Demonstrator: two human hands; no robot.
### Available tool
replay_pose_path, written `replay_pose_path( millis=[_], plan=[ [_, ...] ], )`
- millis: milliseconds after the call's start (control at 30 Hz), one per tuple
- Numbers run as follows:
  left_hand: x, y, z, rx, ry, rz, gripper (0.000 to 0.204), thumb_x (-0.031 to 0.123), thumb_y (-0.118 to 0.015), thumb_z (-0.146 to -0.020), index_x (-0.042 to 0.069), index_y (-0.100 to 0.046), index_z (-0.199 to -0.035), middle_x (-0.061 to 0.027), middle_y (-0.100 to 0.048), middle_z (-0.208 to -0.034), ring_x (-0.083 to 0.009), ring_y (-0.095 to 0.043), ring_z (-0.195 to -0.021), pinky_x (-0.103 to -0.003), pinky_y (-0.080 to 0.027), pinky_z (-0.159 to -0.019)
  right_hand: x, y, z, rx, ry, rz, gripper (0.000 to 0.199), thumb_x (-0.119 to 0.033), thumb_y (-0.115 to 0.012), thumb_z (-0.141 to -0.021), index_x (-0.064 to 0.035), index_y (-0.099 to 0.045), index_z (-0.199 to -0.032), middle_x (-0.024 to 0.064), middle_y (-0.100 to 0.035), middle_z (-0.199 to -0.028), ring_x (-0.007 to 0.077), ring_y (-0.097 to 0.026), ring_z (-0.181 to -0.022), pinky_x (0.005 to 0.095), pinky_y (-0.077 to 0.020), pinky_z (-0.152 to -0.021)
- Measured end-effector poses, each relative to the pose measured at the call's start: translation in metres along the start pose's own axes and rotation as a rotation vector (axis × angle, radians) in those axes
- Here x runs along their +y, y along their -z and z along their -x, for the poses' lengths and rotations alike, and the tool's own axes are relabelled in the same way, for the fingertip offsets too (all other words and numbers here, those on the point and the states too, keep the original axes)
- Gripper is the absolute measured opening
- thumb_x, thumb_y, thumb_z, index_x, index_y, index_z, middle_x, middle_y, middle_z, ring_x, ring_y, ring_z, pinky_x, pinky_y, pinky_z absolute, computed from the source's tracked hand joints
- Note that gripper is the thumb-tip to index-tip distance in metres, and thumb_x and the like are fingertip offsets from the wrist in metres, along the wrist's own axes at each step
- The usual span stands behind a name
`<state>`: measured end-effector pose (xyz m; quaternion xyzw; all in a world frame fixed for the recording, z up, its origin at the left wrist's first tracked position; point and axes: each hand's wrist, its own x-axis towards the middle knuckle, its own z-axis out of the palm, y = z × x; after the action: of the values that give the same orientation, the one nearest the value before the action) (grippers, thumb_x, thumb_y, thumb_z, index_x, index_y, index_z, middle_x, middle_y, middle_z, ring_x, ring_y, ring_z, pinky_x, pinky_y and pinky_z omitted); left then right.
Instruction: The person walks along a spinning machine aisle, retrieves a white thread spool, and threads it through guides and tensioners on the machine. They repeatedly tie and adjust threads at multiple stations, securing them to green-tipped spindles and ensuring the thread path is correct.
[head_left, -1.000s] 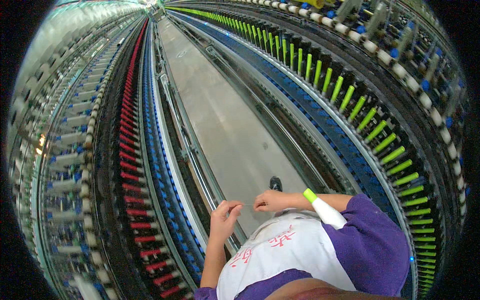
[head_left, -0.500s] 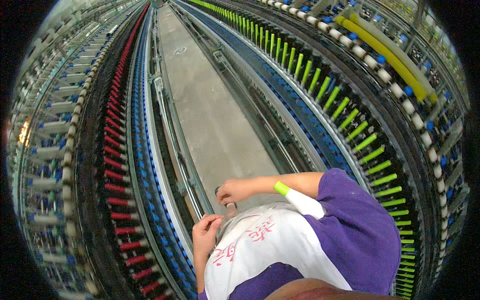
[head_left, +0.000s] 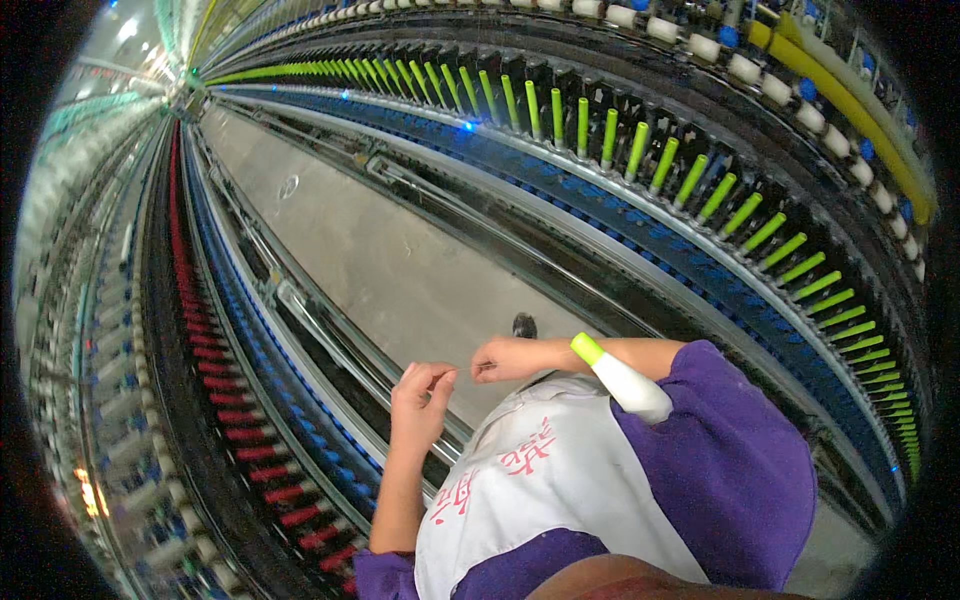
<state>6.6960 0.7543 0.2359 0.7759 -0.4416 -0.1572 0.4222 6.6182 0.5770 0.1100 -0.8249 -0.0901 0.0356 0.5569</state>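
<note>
My left hand [head_left: 418, 402] is raised in front of the white apron [head_left: 520, 450], its fingers curled toward the thumb. Close by on the right, my right hand [head_left: 500, 359] points left with bent fingers pressed together. The two hands almost meet at the fingertips; anything as fine as a thread between them is too small to make out. A bobbin [head_left: 626, 384] of white yarn on a lime-green tube is tucked at the crook of my right arm, against the purple sleeve [head_left: 730, 460].
On the right runs a spinning frame with a long row of lime-green tubes [head_left: 636, 150] and a blue rail. Another frame on the left carries red tubes [head_left: 245, 434]. Between them lies a grey floor aisle [head_left: 380, 260]. A dark shoe [head_left: 524, 325] shows beyond my right hand.
The view has swung to the right, so the aisle now slants to the upper left. My left hand has risen, and my right hand has shifted right, now level with the left fingertips.
</note>
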Motion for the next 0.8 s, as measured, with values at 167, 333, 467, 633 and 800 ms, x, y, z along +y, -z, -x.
replay_pose_path(
  millis=[167,333,467,633,800],
  plan=[
    [-0.063,0.035,-0.125,0.088,0.372,0.291,0.013,0.01,-0.061,-0.085,-0.002,-0.063,-0.088,-0.0029,-0.06,-0.076,-0.0097,-0.054,-0.066,-0.023,-0.043,-0.06,0.051,0.088,-0.145,-0.073,0.157,0.071,0.017,-0.017,-0.058,-0.078,-0.0041,-0.065,-0.086,0.0125,-0.066,-0.079,0.0238,-0.062,-0.07,0.0366,-0.0484,-0.066],
    [-0.11,0.079,-0.224,0.103,0.375,0.407,0.015,0.012,-0.063,-0.086,-0.002,-0.063,-0.089,-0.0009,-0.059,-0.075,-0.0071,-0.051,-0.066,-0.021,-0.041,-0.061,0.066,0.181,-0.273,-0.162,0.147,0.086,0.016,-0.016,-0.059,-0.076,-0.0039,-0.065,-0.084,0.0125,-0.065,-0.077,0.023,-0.061,-0.068,0.0361,-0.0478,-0.063],
    [-0.14,0.094,-0.317,-0.008,0.386,0.521,0.014,0.012,-0.062,-0.085,-0.001,-0.064,-0.09,0.0001,-0.059,-0.074,-0.0065,-0.05,-0.066,-0.02,-0.04,-0.062,0.078,0.247,-0.327,-0.116,0.15,0.07,0.014,-0.014,-0.059,-0.076,-0.0031,-0.064,-0.084,0.0117,-0.065,-0.077,0.0215,-0.061,-0.068,0.035,-0.0469,-0.061],
    [-0.16,0.093,-0.465,-0.527,0.233,0.59,0.017,0.01,-0.061,-0.085,0.002,-0.063,-0.1,0.0005,-0.061,-0.082,-0.0049,-0.05,-0.072,-0.021,-0.042,-0.064,0.112,0.344,-0.35,0.173,-0.115,0.053,0.014,-0.016,-0.057,-0.082,-0.0054,-0.063,-0.089,0.0107,-0.065,-0.086,0.0237,-0.062,-0.078,0.0351,-0.0478,-0.069],
    [-0.132,0.072,-0.591,-1.385,-0.081,0.674,0.031,0.018,-0.061,-0.087,0.007,-0.056,-0.115,0.002,-0.061,-0.085,-0.0068,-0.053,-0.075,-0.023,-0.043,-0.067,0.092,0.445,-0.383,0.591,-0.34,0.184,0.016,-0.019,-0.055,-0.083,-0.0079,-0.064,-0.091,0.0087,-0.066,-0.085,0.0207,-0.062,-0.077,0.033,-0.049,-0.072]
  ],
)
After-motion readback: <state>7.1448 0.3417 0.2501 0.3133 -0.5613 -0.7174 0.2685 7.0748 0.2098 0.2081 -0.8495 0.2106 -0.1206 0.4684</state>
